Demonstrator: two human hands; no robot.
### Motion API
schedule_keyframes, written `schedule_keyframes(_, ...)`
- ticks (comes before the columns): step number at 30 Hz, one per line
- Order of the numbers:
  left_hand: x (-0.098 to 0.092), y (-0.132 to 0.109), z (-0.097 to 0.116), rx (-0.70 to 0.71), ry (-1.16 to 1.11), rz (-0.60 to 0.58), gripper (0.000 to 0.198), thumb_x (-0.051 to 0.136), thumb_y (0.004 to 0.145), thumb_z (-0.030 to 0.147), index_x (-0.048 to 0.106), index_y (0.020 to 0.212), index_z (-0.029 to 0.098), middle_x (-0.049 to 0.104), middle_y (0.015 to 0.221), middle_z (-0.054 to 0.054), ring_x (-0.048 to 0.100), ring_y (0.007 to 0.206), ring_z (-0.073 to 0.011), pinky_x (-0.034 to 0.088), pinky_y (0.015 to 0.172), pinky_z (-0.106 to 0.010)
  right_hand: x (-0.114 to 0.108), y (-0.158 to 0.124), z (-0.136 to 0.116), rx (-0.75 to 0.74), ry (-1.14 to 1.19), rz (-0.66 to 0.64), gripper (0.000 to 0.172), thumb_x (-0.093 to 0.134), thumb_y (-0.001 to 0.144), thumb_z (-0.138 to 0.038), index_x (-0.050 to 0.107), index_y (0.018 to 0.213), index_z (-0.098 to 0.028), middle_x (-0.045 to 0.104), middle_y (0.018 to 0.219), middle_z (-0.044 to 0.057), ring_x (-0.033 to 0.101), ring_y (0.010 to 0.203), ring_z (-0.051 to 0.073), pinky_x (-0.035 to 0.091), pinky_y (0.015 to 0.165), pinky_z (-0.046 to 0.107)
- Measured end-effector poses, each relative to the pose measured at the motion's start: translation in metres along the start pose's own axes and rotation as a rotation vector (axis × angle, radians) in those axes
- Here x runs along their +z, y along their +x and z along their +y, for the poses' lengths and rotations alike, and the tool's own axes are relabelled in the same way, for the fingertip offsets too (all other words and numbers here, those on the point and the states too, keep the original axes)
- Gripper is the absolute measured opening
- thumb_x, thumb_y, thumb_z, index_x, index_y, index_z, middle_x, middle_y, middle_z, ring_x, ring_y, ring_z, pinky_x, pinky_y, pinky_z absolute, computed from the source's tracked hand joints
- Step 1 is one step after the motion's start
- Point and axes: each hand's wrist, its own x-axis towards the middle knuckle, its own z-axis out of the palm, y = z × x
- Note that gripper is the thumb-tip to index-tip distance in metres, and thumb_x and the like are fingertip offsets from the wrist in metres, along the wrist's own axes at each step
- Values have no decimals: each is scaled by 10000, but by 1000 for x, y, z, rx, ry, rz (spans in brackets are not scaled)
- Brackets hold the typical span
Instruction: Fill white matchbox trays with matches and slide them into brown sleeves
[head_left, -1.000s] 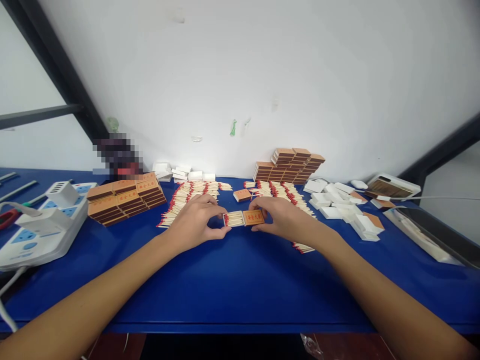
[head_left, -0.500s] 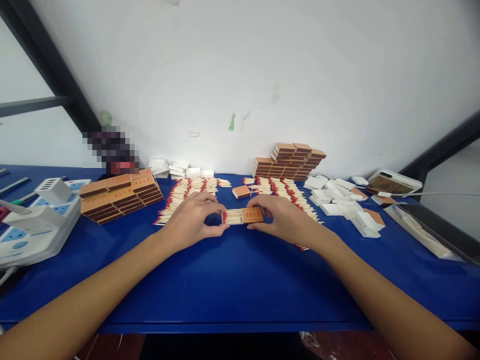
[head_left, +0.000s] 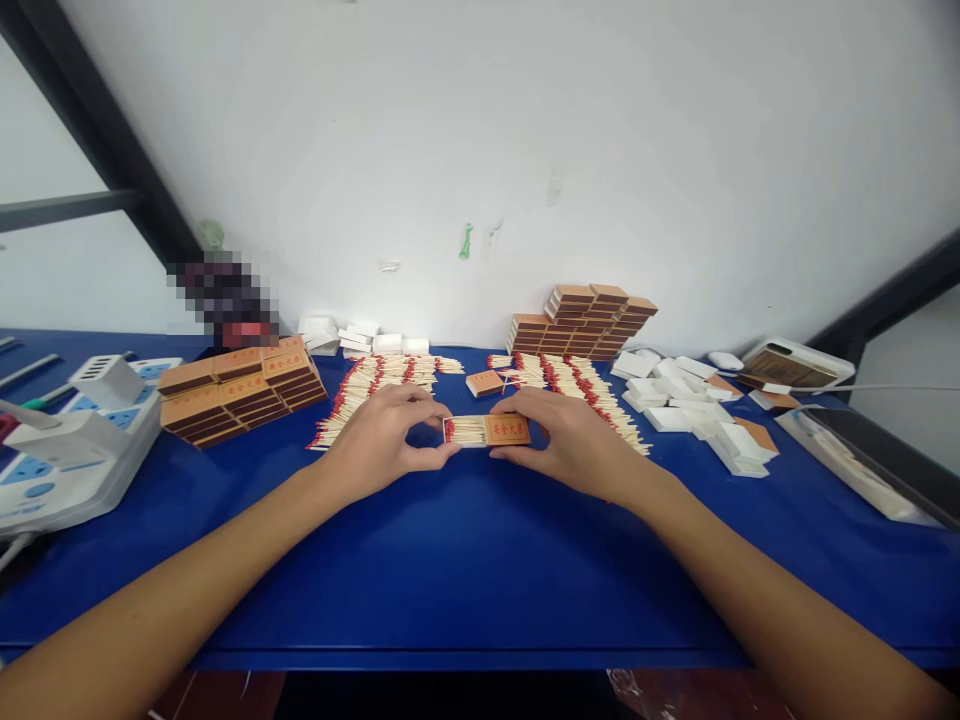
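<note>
A half-open matchbox (head_left: 487,430) is held between both hands just above the blue table (head_left: 465,570). My left hand (head_left: 382,435) pinches the white inner tray, which is filled with red-tipped matches. My right hand (head_left: 570,440) grips the orange sleeve that covers the tray's right half. Rows of loose matches (head_left: 375,390) lie behind my left hand, and more matches (head_left: 592,395) lie behind my right hand. A single closed matchbox (head_left: 484,383) rests just beyond the held one.
Stacked orange matchboxes stand at the left (head_left: 240,390) and at the back (head_left: 581,322). White empty trays (head_left: 697,410) lie scattered on the right, a few more (head_left: 360,340) at the back wall. A white power strip (head_left: 75,440) sits far left, a phone (head_left: 795,367) far right.
The tray has slid a little further into the sleeve. The camera view has shifted slightly; both hands stay in place on the matchbox.
</note>
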Motion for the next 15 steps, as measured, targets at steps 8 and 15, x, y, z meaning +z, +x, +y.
schedule_keyframes(8,-1,0,3,-45,-98,24,202,808,905,357,774,1048,218,799,972,-20,738,875,-187,593,833,-332,4,-1,2,5,21,0,294,788,942,-408,685,1189,-285,771,1143,68,716,988,273,565,832,404)
schedule_keyframes(15,0,-1,0,13,-86,48,202,825,904,347,779,1059,227,773,947,-20,736,913,-198,591,840,-332,3,1,1,5,56,25,313,807,929,-449,713,1170,-272,781,1086,62,712,918,255,557,801,388)
